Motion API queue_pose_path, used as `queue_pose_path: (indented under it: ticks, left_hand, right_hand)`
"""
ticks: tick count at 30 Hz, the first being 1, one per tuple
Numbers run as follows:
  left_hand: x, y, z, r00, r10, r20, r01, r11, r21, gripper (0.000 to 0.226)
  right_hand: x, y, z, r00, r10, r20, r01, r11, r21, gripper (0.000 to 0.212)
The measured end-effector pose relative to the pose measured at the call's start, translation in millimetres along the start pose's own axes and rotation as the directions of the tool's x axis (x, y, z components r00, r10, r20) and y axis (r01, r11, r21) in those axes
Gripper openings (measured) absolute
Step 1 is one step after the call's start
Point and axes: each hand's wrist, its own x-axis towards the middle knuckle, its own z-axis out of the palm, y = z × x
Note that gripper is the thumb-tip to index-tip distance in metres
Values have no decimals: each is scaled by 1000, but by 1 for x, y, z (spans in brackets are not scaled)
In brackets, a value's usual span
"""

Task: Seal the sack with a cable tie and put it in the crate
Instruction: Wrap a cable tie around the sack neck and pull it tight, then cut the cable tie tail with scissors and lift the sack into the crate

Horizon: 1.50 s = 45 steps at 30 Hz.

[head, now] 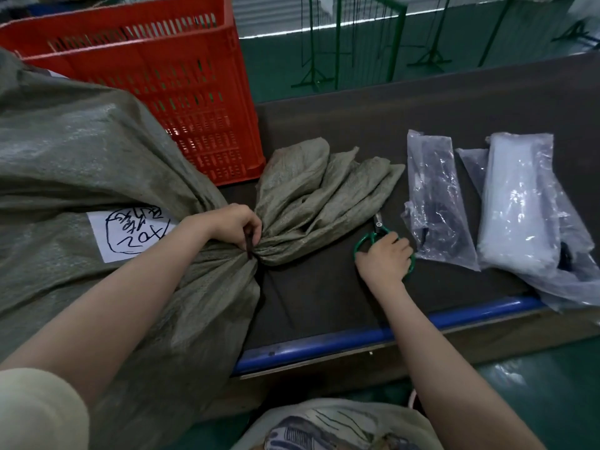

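Observation:
A large grey-green woven sack lies on the left of the table, with a white handwritten label on it. Its neck is gathered, and the loose mouth fans out to the right. A dark cable tie circles the neck. My left hand pinches the tie's free end at the neck. My right hand rests on green-handled scissors lying on the table to the right of the sack mouth. A red slatted crate stands behind the sack.
Two clear plastic bags lie at the right: one with dark ties, one with white ties. The dark table has a blue front edge. Green metal stands rise on the floor beyond.

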Motion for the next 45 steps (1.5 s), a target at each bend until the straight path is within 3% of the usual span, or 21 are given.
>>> queue_pose_path:
  ticks: [6,10,14,18,22,28,35,40,45]
  left_hand:
    - [0,4,2,1000,4,-8,-3,1000,19,33]
    - [-2,-2,1,1000,19,-4,-19,1000,-25,29]
    - [0,-6,3,996,-2,-91,-12,988,-153,21]
    - [4,-5,3,994,-92,-58,87,994,-70,42]
    - [6,-5,3,984,-177,-6,176,983,-57,47]
    - [5,-3,0,967,-255,-7,246,938,-245,41]
    - [3,-1,2,934,-358,0,347,907,-238,38]
    - [0,-4,-7,958,-278,-71,236,903,-360,39]
    - [-17,-6,-16,946,-235,-221,163,939,-301,12]
  right_hand:
    - [2,6,-16,977,111,181,-146,970,196,59]
    - [-11,22,-26,960,163,229,-228,928,295,34]
    - [-26,29,-37,955,136,264,-209,940,270,19]
    - [-29,25,-38,936,100,336,-161,974,161,29]
    - [-38,36,-43,968,71,242,-111,981,157,32]
    - [-38,58,-57,983,61,175,-101,967,232,35]
    - [-40,56,-66,958,-78,277,51,993,104,43]
    - [-53,24,-53,921,-333,200,289,931,223,33]
    - [-49,3,-47,859,-484,168,446,868,219,51]
